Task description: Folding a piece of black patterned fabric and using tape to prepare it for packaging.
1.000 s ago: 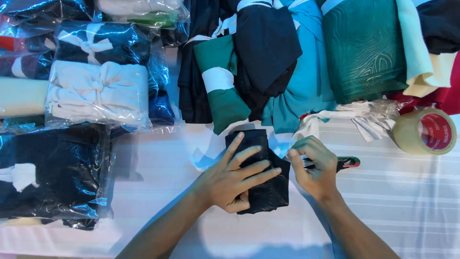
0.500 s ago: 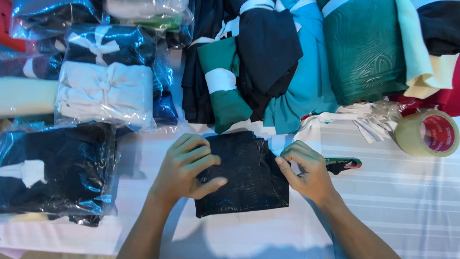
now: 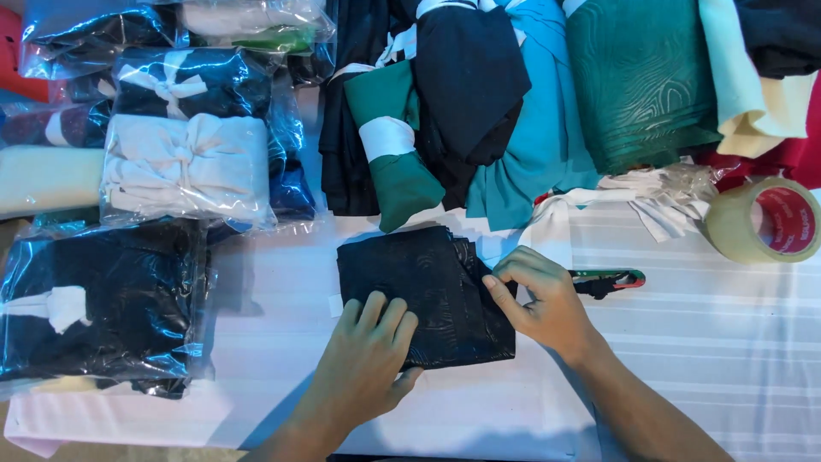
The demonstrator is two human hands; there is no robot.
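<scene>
A folded black cloth (image 3: pixel 432 287) with a faint sheen lies on the white striped tablecloth (image 3: pixel 701 342) in the middle of the view. My left hand (image 3: pixel 363 364) rests flat on its near left corner, fingers spread. Pinching the cloth's right edge between thumb and fingers is my right hand (image 3: pixel 539 299). A small pair of scissors with red and green handles (image 3: pixel 607 281) lies just right of that hand.
Clear bags of folded cloth are stacked at the left: a black one (image 3: pixel 103 299), a white one (image 3: pixel 184 167). Loose green, black and teal fabrics (image 3: pixel 479 103) pile along the back. A roll of brown tape (image 3: pixel 765 221) sits far right.
The black cloth has been unfolded wider and lies flatter. My left hand slid from its top left down to its near corner. My right hand stays at the right edge.
</scene>
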